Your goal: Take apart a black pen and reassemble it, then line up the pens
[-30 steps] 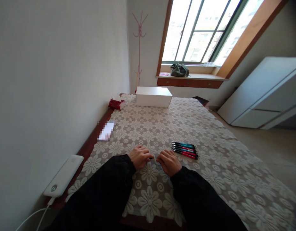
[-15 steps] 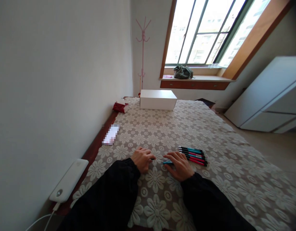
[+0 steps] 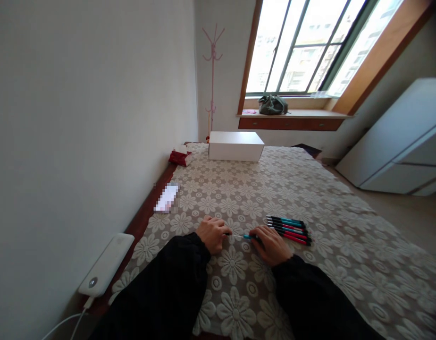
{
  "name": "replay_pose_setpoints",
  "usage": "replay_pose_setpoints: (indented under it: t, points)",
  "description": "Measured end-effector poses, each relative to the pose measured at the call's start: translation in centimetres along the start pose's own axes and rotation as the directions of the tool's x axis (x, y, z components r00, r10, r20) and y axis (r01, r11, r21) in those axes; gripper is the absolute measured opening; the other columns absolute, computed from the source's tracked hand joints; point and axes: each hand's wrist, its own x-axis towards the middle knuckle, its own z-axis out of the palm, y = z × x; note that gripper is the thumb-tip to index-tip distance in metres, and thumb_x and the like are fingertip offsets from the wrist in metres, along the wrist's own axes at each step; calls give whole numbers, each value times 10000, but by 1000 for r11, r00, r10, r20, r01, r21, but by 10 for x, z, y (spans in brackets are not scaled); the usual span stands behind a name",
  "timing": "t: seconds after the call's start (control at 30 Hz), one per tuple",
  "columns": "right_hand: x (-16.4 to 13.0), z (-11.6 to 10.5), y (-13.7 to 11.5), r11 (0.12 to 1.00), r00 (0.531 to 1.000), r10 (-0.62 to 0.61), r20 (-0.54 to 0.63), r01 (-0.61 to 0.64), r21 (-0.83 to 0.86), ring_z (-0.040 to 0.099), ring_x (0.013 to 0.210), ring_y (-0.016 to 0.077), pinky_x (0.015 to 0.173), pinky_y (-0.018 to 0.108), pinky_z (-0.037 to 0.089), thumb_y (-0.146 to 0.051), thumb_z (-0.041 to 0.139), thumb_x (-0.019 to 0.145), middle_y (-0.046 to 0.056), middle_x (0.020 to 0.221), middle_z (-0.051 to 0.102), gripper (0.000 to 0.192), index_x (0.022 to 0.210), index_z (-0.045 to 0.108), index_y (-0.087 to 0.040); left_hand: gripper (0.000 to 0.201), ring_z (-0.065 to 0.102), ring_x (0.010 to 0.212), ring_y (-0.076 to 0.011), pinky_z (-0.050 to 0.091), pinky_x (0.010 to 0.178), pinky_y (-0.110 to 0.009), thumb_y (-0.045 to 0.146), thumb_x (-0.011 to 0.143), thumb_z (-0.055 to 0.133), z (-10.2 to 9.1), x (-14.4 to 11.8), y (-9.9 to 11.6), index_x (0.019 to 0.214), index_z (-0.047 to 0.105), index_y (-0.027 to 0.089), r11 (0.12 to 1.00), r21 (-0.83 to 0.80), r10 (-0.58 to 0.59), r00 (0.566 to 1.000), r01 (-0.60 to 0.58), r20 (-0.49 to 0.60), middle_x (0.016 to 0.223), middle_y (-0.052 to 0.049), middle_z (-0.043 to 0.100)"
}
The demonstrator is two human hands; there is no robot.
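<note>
Just above the patterned tablecloth point(image 3: 235, 309), my left hand point(image 3: 213, 236) pinches a small dark end piece, mostly hidden by the fingers. A thin whitish refill point(image 3: 236, 235) runs from it to a blue pen barrel point(image 3: 247, 236). My right hand point(image 3: 272, 246) is closed on that barrel, and its fingers cover most of it. Right beside this hand lies a row of several pens point(image 3: 290, 229) in teal, red and black, their tips pointing left.
A white box point(image 3: 235, 147) stands at the far end. Along the left edge are a red tissue pack point(image 3: 180, 157), a blurred-out phone-like object point(image 3: 167, 198) and a white power bank point(image 3: 107, 264) with a cable. A white cabinet point(image 3: 398, 141) is at right.
My right hand has drawn slightly away from my left, and its fingers have curled in more around the blue barrel. The whole view has shifted a little; the pen row lies as before.
</note>
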Motion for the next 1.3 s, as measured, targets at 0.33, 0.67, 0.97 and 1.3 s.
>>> replay_pose_setpoints:
  t: [0.33, 0.67, 0.97, 1.3]
  points:
    - [0, 4, -12, 994, 995, -99, -31, 100, 44, 615, 881, 218, 802, 353, 439, -208, 476, 988, 58, 950, 683, 160, 1054, 621, -219, 210, 604, 974, -224, 427, 888, -380, 229, 868, 644, 0, -1, 4, 1044, 742, 288, 1000, -13, 23, 1000, -23, -21, 976, -35, 683]
    - [0, 4, -13, 987, 991, -118, -71, 124, 100, 639, 834, 188, 766, 302, 479, -145, 441, 983, 57, 990, 675, 282, 1171, 629, -239, 218, 609, 962, -225, 430, 884, -385, 235, 877, 631, 1, -2, 8, 1049, 749, 299, 1000, -21, 11, 998, -12, -59, 975, -28, 691]
    - [-1, 3, -11, 997, 996, -64, -66, 67, 42, 621, 824, 202, 761, 320, 471, -147, 421, 978, 65, 994, 670, 325, 1196, 643, -241, 218, 615, 948, -218, 438, 893, -372, 231, 873, 633, -2, -2, 7, 1041, 761, 285, 996, -52, -73, 993, 68, -97, 956, -41, 690]
    - [0, 2, -10, 999, 998, -46, -34, 46, -1, 638, 833, 193, 754, 312, 465, -133, 410, 970, 66, 1026, 688, 361, 1221, 642, -248, 231, 615, 942, -207, 439, 897, -359, 247, 881, 630, 0, -2, 5, 1068, 757, 292, 995, -52, -91, 992, 87, -86, 964, -43, 679]
